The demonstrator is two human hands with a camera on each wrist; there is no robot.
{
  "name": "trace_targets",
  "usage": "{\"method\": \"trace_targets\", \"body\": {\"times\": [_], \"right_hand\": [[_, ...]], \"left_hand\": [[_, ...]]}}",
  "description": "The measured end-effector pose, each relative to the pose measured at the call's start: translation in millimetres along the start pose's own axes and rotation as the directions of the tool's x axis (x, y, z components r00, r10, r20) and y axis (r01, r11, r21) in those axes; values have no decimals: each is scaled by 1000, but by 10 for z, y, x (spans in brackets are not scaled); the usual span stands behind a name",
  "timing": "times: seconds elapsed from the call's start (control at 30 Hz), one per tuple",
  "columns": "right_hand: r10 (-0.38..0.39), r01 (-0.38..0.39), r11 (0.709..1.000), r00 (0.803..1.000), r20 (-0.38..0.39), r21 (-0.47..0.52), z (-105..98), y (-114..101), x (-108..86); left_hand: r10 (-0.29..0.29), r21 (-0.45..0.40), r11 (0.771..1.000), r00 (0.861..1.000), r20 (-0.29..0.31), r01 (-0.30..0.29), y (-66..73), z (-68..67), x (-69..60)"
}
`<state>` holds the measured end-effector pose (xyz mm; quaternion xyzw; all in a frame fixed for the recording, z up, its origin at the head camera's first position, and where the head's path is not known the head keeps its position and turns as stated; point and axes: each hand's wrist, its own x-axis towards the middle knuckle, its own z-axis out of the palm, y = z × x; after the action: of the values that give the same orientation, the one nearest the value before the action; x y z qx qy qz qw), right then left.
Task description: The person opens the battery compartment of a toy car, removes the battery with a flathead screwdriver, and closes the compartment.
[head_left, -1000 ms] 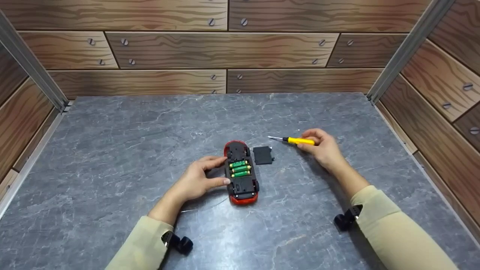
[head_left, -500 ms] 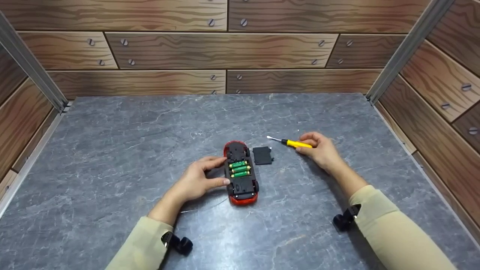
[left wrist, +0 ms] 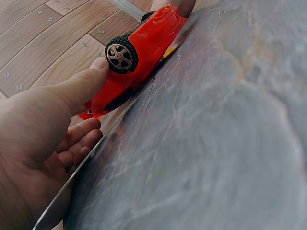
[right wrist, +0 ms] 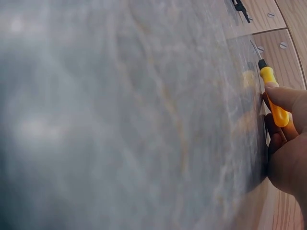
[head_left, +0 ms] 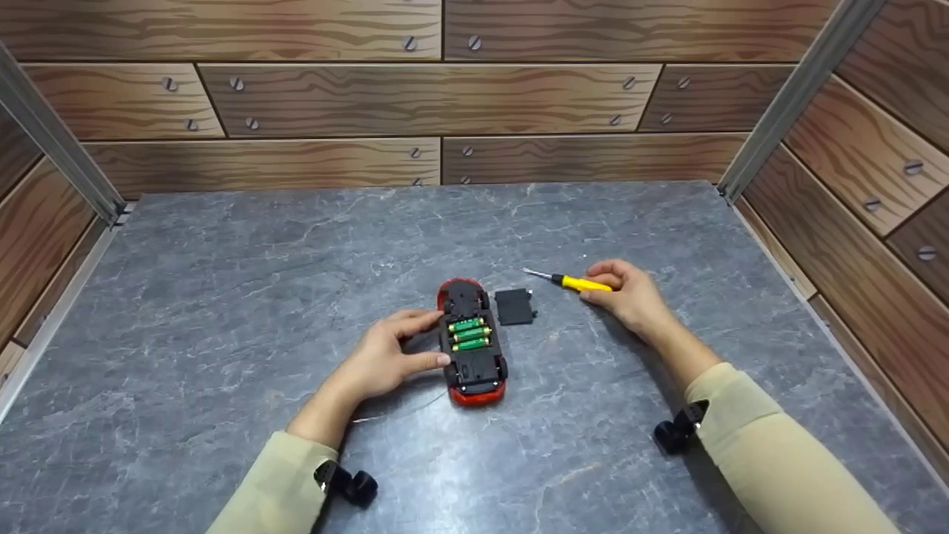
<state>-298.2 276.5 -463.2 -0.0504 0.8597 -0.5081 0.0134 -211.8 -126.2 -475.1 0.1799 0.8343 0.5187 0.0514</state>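
A red toy car (head_left: 474,371) lies upside down on the grey marbled table, its black underside up. Its open battery compartment holds several green batteries (head_left: 470,334). My left hand (head_left: 383,360) holds the car by its left side with thumb and forefinger; in the left wrist view the thumb (left wrist: 86,84) meets a wheel (left wrist: 121,55). Right of the car lies a square black battery cover (head_left: 514,307). Farther right, my right hand (head_left: 626,295) pinches a yellow-handled screwdriver (head_left: 586,284), its metal shaft pointing left. The right wrist view shows the thumb against the handle (right wrist: 276,108).
Wood-patterned panels (head_left: 430,100) stand behind and at both sides, with metal corner posts (head_left: 797,100). A tiny pale speck (head_left: 584,256) lies on the table (head_left: 296,252) beyond the screwdriver. Small black cameras (head_left: 345,482) are strapped to both sleeves.
The screwdriver's handle end has dipped slightly toward me in my right hand. My left hand, the car and the cover keep their places; the head view has shifted a little.
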Motion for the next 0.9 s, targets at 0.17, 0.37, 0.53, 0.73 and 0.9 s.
{"method": "trace_targets", "body": {"times": [0.17,0.37,0.53,0.73,0.9], "right_hand": [[-15,15,1000,1000,5,-3,12,-55,-20],[-36,36,999,999,8,5,19,-79,-12],[-37,37,999,999,4,16,12,-13,14],[-42,42,998,999,0,44,4,-7,7],[-33,33,993,999,3,115,-5,-7,-14]], "left_hand": [[-14,-1,1000,1000,-3,14,6,-4,-18],[-14,0,1000,1000,-3,14,20,-22,-12],[-6,1,1000,1000,0,6,24,-23,-1],[-9,0,1000,1000,9,9,29,-23,-2],[7,7,1000,1000,14,-7,16,-23,-1]]}}
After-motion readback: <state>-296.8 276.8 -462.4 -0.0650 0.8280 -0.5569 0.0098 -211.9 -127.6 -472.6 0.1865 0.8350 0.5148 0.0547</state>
